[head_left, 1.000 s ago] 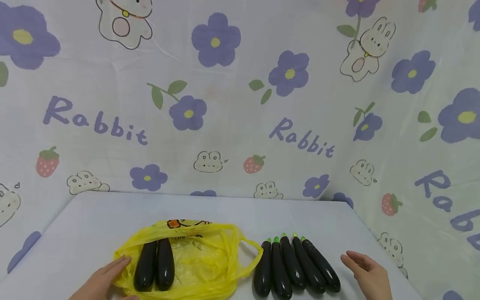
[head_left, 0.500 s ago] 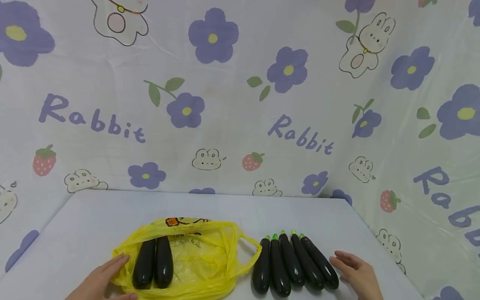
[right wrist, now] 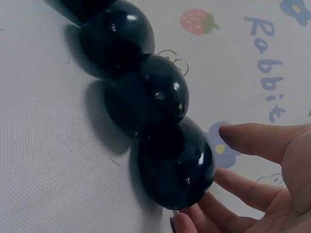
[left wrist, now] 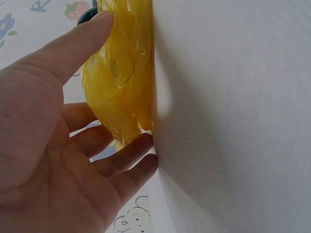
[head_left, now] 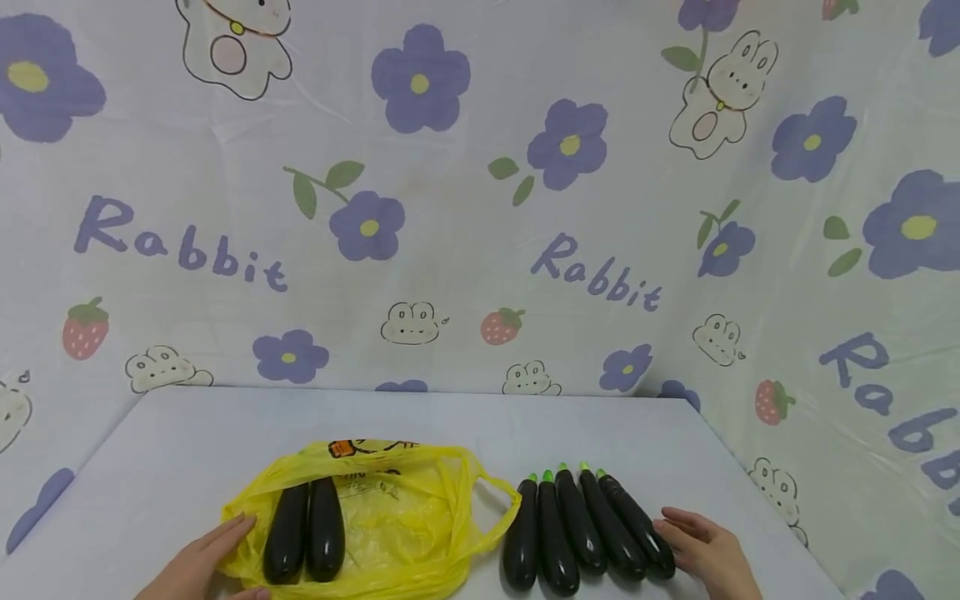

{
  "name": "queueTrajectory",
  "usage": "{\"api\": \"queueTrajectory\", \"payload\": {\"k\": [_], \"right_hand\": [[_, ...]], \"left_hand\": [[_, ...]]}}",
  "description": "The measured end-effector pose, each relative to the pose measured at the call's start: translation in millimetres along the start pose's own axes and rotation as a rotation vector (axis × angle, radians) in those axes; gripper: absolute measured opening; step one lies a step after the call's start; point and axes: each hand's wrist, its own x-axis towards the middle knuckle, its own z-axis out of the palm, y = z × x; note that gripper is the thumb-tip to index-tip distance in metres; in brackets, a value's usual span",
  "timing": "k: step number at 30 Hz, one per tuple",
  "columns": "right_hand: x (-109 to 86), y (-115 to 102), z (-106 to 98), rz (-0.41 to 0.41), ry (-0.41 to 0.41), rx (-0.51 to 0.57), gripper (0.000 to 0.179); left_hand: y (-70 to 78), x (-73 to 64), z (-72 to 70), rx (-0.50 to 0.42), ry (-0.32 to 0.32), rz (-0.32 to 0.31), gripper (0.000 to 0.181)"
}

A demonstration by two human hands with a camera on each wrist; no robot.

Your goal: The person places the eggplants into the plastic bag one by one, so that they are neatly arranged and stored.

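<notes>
A yellow plastic bag (head_left: 405, 533) lies on its side with its mouth facing me, and two dark eggplants (head_left: 326, 533) rest inside its left part. My left hand (head_left: 198, 562) is at the bag's left edge. In the left wrist view its thumb and fingers are spread around the crumpled plastic (left wrist: 121, 73). Right of the bag, several eggplants lie side by side, green stem ends pointing away. My right hand (head_left: 708, 554) is at the outermost eggplant (head_left: 637, 521), fingertips at its side. In the right wrist view the thumb stands apart from that eggplant's rounded end (right wrist: 177, 170).
The white tabletop (head_left: 600, 425) reaches back to a hanging cloth (head_left: 465, 275) printed with flowers, rabbits and strawberries. The cloth also runs along the right side. One bag handle loop (head_left: 498, 483) reaches the leftmost eggplant of the row (head_left: 521, 537).
My right hand has moved left from beside the row to the outermost eggplant. The left hand stays at the bag's edge, and the view has shifted slightly.
</notes>
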Motion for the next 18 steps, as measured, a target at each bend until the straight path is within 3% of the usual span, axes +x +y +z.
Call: {"api": "queueTrajectory", "payload": {"k": [2, 9, 18], "right_hand": [[0.7, 1.1, -0.6, 0.002, -0.008, -0.006, 0.077], [-0.8, 2.2, -2.0, -0.008, -0.032, -0.028, 0.087], [-2.0, 0.5, 0.0, -0.028, -0.041, -0.074, 0.083]], "left_hand": [[-1.8, 0.9, 0.4, -0.008, 0.001, 0.016, 0.087], [-13.1, 4.0, 2.7, -0.05, 0.007, 0.193, 0.082], [-30.5, 6.9, 4.6, 0.08, 0.031, 0.259, 0.076]]}}
